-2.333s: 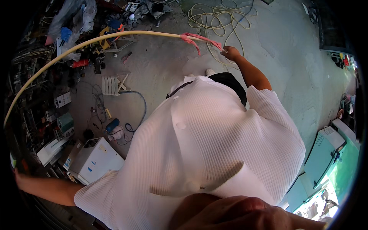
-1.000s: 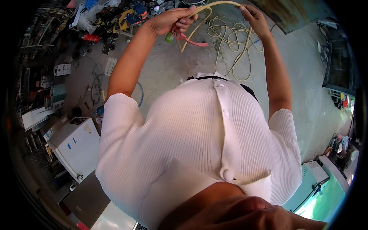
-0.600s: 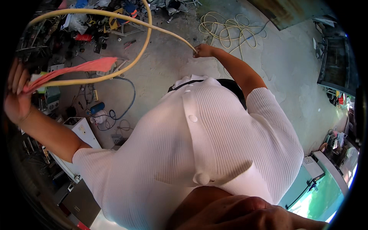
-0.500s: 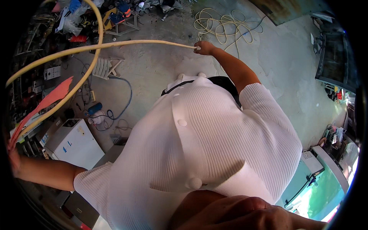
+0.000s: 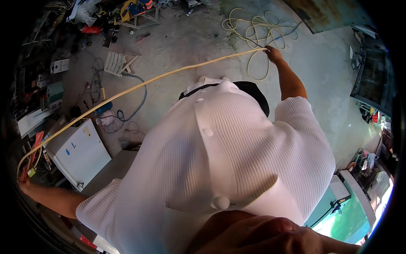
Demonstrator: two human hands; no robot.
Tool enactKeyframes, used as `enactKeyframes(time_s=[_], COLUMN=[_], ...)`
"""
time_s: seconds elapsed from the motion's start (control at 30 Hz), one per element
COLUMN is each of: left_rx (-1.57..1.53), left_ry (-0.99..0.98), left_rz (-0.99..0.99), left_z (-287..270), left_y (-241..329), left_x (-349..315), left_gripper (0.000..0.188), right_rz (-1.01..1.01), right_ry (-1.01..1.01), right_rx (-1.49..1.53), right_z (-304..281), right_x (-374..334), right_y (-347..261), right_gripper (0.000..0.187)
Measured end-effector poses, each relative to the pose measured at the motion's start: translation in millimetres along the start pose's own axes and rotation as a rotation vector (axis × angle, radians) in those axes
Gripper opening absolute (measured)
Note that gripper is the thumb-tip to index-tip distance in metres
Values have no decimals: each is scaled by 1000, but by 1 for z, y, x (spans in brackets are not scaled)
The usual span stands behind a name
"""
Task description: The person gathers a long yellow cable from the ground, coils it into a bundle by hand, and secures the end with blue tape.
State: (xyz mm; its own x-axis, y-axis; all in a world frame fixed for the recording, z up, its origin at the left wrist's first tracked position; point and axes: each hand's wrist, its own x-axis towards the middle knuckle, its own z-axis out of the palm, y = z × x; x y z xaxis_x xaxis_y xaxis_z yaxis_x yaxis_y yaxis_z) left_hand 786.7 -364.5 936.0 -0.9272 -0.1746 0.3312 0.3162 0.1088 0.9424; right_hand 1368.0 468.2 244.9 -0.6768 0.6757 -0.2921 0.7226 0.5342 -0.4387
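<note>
A long yellow hose runs pulled out across the front of me, sloping from far right down to near left. My right hand is closed round it at the far right, its arm stretched out. My left hand, at the left rim, is closed on the other stretch of the hose, though the fingers are small and partly dark there. A red strip of cloth or plastic hangs beside the hose just above the left hand. Beyond my right hand, loose loops of the hose lie tangled on the floor.
A small white cabinet stands below the hose at left. Near it are a folding slatted stool, a blue hose and a blue cylinder. Clutter fills the upper left. A dark-framed panel leans at right.
My right hand has moved right, toward the floor coil, drawing the hose along. The big loop in the air at left has straightened into one long run. The red strip has dropped lower.
</note>
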Motion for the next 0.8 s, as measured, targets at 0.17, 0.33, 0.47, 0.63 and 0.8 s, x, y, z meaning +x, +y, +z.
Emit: enactKeyframes(time_s=[0.17, 0.33, 0.47, 0.63, 0.8], left_rx=[-50, -264, -457, -626, -515], left_ry=[-135, -519, -859, -1216, -1434], left_rz=[-387, -712, -877, -772, -624], left_z=[44, 226, 332, 425, 462], left_y=[-160, -285, -324, -304, -268], left_x=[-4, -145, -234, -303, -367], left_gripper=[29, 23, 19, 19, 22], right_rz=[-273, -540, -757, -617, -614], right_ry=[-115, -143, -206, -234, -160], right_rx=[65, -55, -66, 311, 640], right_z=[-87, -132, -155, -178, -197], right_x=[-6, -74, -107, -106, -106], right_y=[-82, -230, -320, -353, -341], right_gripper=[26, 30, 29, 34, 35])
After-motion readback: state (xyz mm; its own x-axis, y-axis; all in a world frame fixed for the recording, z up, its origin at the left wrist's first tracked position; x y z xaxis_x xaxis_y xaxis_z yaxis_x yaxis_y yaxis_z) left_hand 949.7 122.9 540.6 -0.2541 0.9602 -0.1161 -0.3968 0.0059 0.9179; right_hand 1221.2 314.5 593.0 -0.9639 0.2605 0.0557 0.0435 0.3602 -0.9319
